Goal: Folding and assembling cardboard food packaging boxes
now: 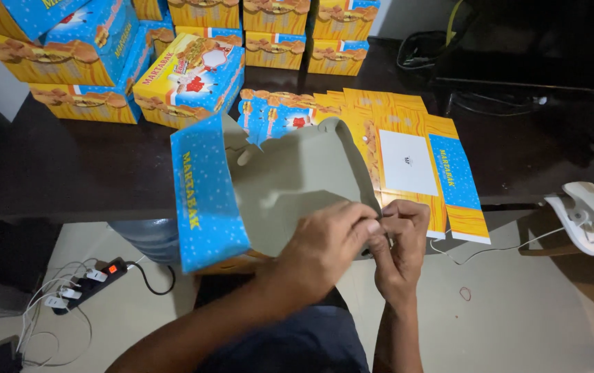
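— What do the two hands have hold of?

— A half-folded cardboard box (pixel 276 186), blue with white dots on the outside and plain grey inside. It sits at the near edge of the dark worktop (pixel 69 173), partly overhanging it, above the person's lap.

— And how do the fingers stand?

— The left hand (pixel 328 242) lies over the grey panel, its fingers curled and pinched onto the box's right-hand corner. The right hand (pixel 400 245) meets it there, fingers closed tight on the same edge. The two hands touch.

— What lies behind the box?

— A fanned stack of flat box blanks (pixel 407 138), orange and blue, just beyond it on the worktop. Farther back and to the left stand the finished boxes (pixel 186 79), piled in rows.

— Anything on the floor?

— A black power strip (pixel 93 280) with white plugs and a lit red switch lies at the left, a rubber band (pixel 464 293) at the right. A white clamp (pixel 587 214) shows at the right edge.
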